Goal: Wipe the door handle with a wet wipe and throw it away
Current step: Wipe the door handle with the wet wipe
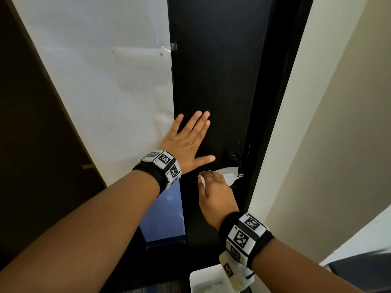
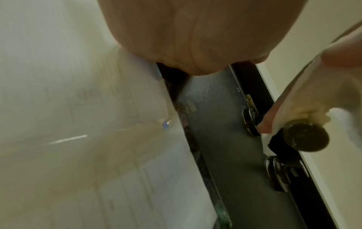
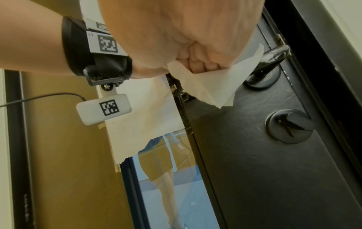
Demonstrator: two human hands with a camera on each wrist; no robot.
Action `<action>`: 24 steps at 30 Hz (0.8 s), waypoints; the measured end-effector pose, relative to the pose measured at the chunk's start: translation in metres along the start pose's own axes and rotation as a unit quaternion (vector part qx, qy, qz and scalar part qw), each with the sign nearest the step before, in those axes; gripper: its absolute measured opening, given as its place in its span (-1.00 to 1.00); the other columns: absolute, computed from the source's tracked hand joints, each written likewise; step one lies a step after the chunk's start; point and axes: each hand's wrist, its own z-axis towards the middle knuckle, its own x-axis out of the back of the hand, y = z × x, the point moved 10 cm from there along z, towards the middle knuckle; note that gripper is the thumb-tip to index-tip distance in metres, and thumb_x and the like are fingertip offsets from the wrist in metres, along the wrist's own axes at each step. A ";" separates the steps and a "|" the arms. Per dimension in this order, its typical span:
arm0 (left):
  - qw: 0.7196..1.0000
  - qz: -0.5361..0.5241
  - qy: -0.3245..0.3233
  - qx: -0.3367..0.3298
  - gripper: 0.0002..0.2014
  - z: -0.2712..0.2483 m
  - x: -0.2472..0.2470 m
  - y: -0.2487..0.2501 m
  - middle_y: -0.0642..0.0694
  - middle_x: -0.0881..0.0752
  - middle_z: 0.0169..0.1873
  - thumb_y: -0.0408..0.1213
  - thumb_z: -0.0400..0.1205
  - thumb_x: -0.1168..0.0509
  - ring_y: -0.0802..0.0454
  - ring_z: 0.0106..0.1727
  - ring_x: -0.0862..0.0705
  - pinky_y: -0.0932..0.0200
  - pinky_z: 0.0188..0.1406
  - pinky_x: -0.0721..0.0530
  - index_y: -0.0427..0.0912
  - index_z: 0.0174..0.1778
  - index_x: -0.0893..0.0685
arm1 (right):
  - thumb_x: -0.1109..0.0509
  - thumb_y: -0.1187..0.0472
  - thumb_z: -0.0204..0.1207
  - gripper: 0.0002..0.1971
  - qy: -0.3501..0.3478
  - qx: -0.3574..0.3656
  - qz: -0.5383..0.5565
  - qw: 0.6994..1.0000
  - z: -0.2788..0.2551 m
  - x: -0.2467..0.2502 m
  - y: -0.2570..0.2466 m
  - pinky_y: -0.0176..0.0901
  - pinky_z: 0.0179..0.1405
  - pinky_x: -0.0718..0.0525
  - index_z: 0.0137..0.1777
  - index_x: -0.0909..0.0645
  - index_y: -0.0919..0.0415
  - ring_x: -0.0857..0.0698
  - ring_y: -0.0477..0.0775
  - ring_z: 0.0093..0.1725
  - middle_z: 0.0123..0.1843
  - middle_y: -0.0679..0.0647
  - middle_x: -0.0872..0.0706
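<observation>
Nearest you, at the bottom edge of the head view, sits a white bin [image 1: 197, 280], below and just behind your right wrist; judging by the task, that is where the wipe goes once the handle is clean. Above it, your right hand [image 1: 213, 187] is curled closed around the wipe [image 1: 229, 175], and through the wipe around the handle [image 3: 274, 57]. From the right wrist view, the fingers [image 3: 199, 65] are folded tight over the white sheet, with a loose corner hanging down past them. The handle is a dark lever whose long axis runs across the door [image 1: 215, 70], from its round base near the door's edge back toward your palm, so the stroke you need runs along that line, sideways and not up or down. The thumb-turn lock [image 3: 290, 125] sits on the door just above the handle, clear of the wipe. Farther up, your left hand [image 1: 186, 140] lies flat with fingers spread straight on the door, holding nothing, only bracing. It is the farther hand from the handle. Beside it hangs a white sheet [image 1: 105, 81].
</observation>
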 end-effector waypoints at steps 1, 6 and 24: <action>1.000 -0.001 0.000 0.000 -0.08 0.000 0.000 0.000 -0.13 0.46 0.59 0.43 0.55 0.37 -0.08 0.64 0.44 -0.26 0.59 0.38 -0.23 0.62 0.32 | -0.02 0.12 0.73 -0.59 -0.001 0.000 0.010 1.000 0.000 -0.001 -0.002 -0.20 0.56 -0.14 0.42 -0.51 0.30 -0.45 0.16 0.50 0.42 0.22 -0.61; 1.000 -0.003 0.002 -0.001 -0.09 0.000 0.000 0.000 -0.14 0.38 0.62 0.43 0.56 0.34 -0.07 0.65 0.41 -0.25 0.59 0.39 -0.22 0.62 0.31 | -0.01 0.12 0.74 -0.59 -0.014 0.015 0.033 0.999 -0.002 -0.012 -0.011 -0.25 0.56 -0.16 0.43 -0.52 0.27 -0.44 0.09 0.51 0.41 0.17 -0.62; 1.000 0.000 -0.011 0.000 -0.07 -0.001 -0.002 0.001 -0.14 0.40 0.63 0.44 0.54 0.39 -0.08 0.64 0.44 -0.26 0.59 0.39 -0.22 0.63 0.30 | 0.00 0.06 0.75 -0.58 -0.085 0.039 0.131 0.987 -0.021 -0.030 -0.031 -0.29 0.55 -0.25 0.39 -0.55 0.22 -0.38 0.02 0.56 0.48 0.18 -0.57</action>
